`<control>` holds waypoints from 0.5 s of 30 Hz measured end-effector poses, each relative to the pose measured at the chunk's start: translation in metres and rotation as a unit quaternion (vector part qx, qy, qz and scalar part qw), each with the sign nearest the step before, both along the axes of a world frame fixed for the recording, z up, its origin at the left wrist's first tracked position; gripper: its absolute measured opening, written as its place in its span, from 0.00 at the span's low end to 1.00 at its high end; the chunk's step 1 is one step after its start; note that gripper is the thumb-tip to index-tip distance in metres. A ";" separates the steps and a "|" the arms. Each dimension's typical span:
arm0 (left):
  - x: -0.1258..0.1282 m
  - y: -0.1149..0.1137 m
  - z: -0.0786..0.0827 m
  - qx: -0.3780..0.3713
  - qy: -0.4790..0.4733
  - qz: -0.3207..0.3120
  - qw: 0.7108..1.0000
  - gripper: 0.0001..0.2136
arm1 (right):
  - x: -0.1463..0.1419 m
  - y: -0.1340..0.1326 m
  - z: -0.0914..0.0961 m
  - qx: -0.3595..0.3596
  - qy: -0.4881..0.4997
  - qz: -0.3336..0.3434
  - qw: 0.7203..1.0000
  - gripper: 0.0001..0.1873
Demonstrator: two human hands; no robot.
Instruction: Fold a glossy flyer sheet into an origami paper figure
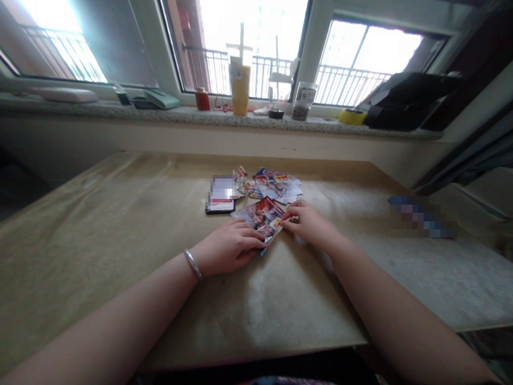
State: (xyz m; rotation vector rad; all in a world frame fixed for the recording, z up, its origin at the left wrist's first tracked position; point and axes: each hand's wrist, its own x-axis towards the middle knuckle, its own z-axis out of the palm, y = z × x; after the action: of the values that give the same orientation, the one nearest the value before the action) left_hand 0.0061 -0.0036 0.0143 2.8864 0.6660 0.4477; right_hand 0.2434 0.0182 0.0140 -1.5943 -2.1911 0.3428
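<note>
A colourful printed paper sheet (pixel 262 216) lies on the tan table (pixel 120 224) between both hands. My left hand (pixel 228 247), with a silver bangle on its wrist, grips the sheet's near left edge with curled fingers. My right hand (pixel 308 223) pinches the sheet's right corner. Just behind lies a small pile of similar printed papers (pixel 276 185), some folded. A dark phone (pixel 222 195) lies flat to the left of that pile.
A blurred blue object (pixel 420 216) lies at the table's right. The stone windowsill (pixel 100 110) behind carries a yellow bottle (pixel 240 88), a red jar (pixel 202 99), a glass jar (pixel 302 101), a yellow tape roll (pixel 351 116) and a black bag (pixel 404 101).
</note>
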 end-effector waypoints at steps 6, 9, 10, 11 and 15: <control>0.001 -0.001 -0.001 0.006 0.008 -0.018 1.000 0.15 | 0.006 0.002 0.002 -0.018 -0.012 -0.028 0.999 0.09; 0.001 -0.001 -0.001 0.004 0.011 -0.016 1.000 0.15 | 0.009 0.003 0.003 -0.078 -0.002 -0.030 0.996 0.10; 0.000 0.000 -0.001 0.004 0.011 -0.017 1.000 0.14 | 0.010 0.004 0.004 -0.091 0.006 -0.032 0.995 0.10; 0.000 0.000 -0.001 0.002 0.009 -0.019 1.000 0.14 | 0.010 0.004 0.004 -0.098 0.015 -0.035 0.994 0.09; -0.001 0.001 -0.001 -0.008 -0.001 -0.025 1.000 0.16 | 0.009 0.006 0.002 -0.092 0.045 -0.052 0.993 0.08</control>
State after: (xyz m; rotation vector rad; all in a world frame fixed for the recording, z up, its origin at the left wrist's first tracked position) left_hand 0.0053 -0.0026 0.0135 2.8796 0.5939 0.4364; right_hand 0.2522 0.0243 0.0160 -1.7459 -2.0499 0.5885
